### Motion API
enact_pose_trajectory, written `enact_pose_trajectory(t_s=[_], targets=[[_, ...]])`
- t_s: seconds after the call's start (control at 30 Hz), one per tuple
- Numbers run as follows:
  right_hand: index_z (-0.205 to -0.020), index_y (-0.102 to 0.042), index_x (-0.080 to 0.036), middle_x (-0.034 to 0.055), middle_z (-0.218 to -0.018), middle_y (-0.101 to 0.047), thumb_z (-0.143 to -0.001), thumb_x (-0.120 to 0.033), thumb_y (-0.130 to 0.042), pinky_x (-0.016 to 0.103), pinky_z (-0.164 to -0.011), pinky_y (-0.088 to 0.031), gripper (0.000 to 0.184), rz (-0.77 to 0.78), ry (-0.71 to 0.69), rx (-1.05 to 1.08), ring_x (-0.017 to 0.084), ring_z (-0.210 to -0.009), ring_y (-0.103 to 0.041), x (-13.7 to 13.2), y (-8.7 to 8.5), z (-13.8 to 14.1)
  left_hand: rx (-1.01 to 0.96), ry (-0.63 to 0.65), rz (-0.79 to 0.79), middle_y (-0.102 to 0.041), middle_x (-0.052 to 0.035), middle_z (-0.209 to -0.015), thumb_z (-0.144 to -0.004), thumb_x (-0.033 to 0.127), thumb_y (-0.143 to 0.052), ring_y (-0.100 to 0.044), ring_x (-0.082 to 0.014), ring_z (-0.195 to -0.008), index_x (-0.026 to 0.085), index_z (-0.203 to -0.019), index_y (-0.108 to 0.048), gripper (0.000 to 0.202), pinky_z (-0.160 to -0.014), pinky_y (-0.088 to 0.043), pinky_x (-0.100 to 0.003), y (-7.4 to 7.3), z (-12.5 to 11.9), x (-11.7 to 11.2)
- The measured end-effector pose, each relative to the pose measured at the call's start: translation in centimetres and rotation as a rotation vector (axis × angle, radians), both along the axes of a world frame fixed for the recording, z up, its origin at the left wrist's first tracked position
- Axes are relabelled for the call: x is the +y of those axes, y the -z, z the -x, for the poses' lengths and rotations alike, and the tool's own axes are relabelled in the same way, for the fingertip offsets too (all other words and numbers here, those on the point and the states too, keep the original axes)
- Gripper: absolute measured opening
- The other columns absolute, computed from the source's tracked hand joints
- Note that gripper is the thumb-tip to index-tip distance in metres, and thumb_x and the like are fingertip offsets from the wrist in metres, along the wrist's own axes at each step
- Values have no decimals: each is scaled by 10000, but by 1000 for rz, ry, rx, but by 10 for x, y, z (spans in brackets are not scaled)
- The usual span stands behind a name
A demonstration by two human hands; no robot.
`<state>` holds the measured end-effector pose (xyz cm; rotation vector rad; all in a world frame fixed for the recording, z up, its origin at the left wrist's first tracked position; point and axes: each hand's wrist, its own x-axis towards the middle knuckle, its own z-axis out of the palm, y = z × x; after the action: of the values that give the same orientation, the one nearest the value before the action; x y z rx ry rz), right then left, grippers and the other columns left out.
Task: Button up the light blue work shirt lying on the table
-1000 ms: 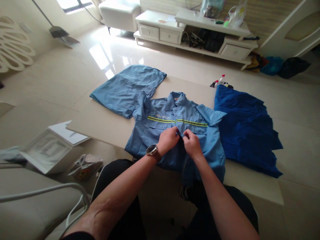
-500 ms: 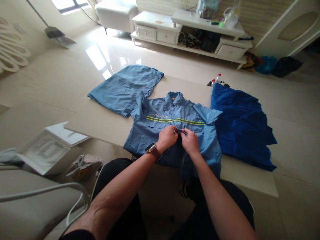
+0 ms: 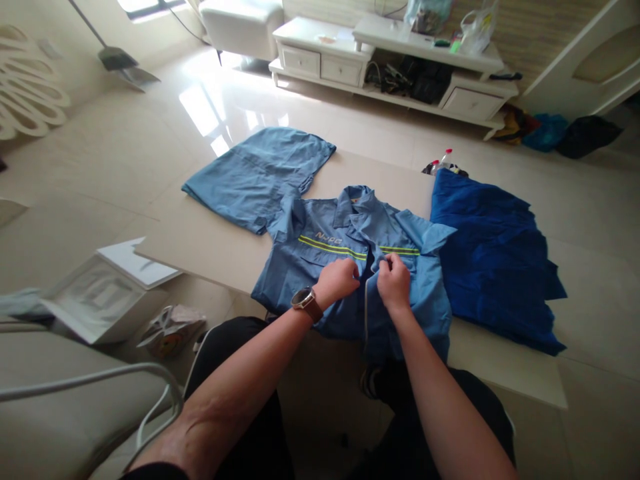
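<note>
Work shirt (image 3: 300, 283): light blue, mid-table
Chest stripe (image 3: 330, 248): yellow-green, across the shirt
Left garment (image 3: 255, 180): plain light blue, far-left edge
Right garment (image 3: 495, 267): plain royal blue, right edge
Tabletop (image 3: 210, 250): cream
Watch strap (image 3: 313, 308): brown

Your light-blue work shirt (image 3: 290, 267) lies face up and spread flat on the pale table (image 3: 210, 257), collar (image 3: 353, 203) at the far end. A yellow-green reflective stripe (image 3: 333, 248) crosses the chest, broken at the centre opening, with lettering (image 3: 329, 237) above it on one side. You have the front parted below the collar, a dark gap showing. The lower hem hangs over the table's near edge.
</note>
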<state>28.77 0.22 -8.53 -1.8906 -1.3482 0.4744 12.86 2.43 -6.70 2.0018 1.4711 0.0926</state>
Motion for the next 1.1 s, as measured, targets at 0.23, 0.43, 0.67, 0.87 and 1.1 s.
enact_pose_trajectory(t_s=[0.23, 0.43, 0.67, 0.87, 1.1], targets=[[-697, -475, -229, 20, -780, -534, -825, -333, -461, 326, -785, -398, 166, -220, 21, 66, 198, -799, -518, -6, -12, -9, 183, 116, 29, -747, -105, -1160, -833, 237, -633, -717, -281, -1084, 234, -1087, -744, 277, -907, -573, -358, -5, 3, -8], [-781, -582, -212, 34, -807, -621, -860, -434, -530, 321, -775, -445, 241, -88, -115, 62, 202, -796, -583, -18, -13, -16, 210, 144, 32, -749, -115, -1176, -865, 309, -623, -718, -297, -1105, 233, -1135, -736, 303, -920, -575, -373, -1, 0, -12], [-876, -679, -211, 37, -874, -710, -962, -389, -522, 302, -793, -448, 252, 240, -450, -142, 193, -834, -646, -28, 1, -20, 194, 164, 21, -722, -105, -1193, -895, 241, -565, -686, -247, -1125, 221, -1172, -694, 306, -968, -549, -335, 0, 0, -15], [-1052, -740, -181, 91, -1179, -694, -916, -183, -534, 345, -1066, -439, 247, 294, -450, -345, 232, -1147, -614, -21, 15, -35, 223, 57, -41, -556, -178, -1358, -869, 227, -614, -520, -350, -1268, 184, -1231, -630, 365, -919, -579, -459, -4, 7, -12], [-1374, -654, -213, 101, -1565, -502, -948, -212, -540, 474, -1227, -345, 442, 521, -612, -343, 288, -1483, -407, -20, 22, -43, 333, 21, 110, -243, -266, -1656, -825, 241, -730, -324, -553, -1455, 215, -1546, -450, 775, -948, -551, -669, -8, 7, -27]])
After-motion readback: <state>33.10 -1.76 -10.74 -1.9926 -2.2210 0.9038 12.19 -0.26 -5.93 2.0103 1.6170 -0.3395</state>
